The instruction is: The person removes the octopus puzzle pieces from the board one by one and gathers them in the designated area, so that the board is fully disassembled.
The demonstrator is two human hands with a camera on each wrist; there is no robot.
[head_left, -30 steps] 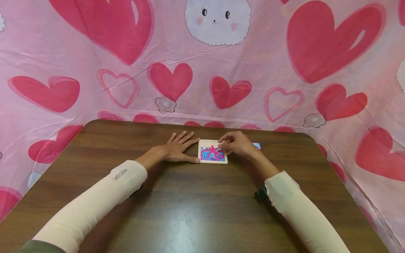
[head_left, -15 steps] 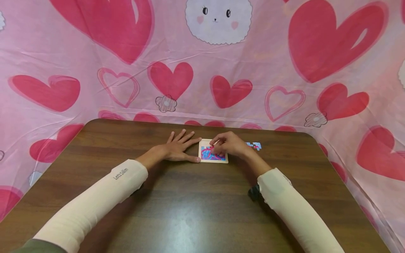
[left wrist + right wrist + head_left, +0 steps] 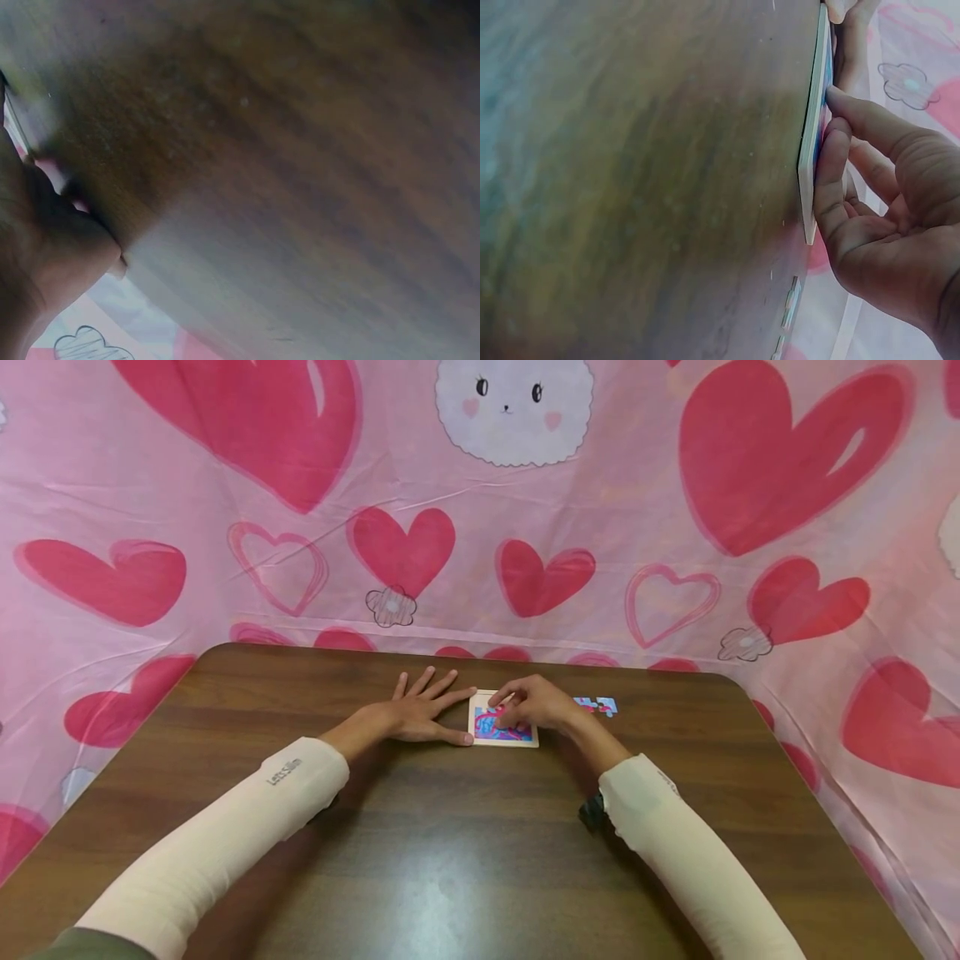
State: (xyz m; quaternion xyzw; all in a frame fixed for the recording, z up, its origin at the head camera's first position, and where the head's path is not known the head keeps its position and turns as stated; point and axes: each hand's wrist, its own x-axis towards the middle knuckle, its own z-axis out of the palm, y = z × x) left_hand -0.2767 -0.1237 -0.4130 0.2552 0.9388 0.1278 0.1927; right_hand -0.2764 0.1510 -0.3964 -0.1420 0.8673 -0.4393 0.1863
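Observation:
A small square wooden puzzle tray (image 3: 506, 744) lies near the table's far side, showing a pink octopus on blue (image 3: 489, 727), with bare wood along its top. My left hand (image 3: 420, 717) is flat with fingers spread; its thumb and index fingertips touch the tray's left edge. Over the tray, my right hand (image 3: 543, 703) pinches a puzzle piece at the upper part of the picture, mostly hidden by the fingers. The right wrist view shows the tray (image 3: 808, 180) edge-on, the right thumb and curled fingers (image 3: 832, 161) right at its face.
Several loose puzzle pieces (image 3: 606, 706) lie joined or close together right of the tray, partly behind the right hand. The brown wooden table (image 3: 450, 843) reaches back to a pink curtain (image 3: 480, 585) printed with hearts.
My right hand has moved left across the tray, from its upper right corner to the upper middle, uncovering more of the loose pieces. The left hand keeps its place.

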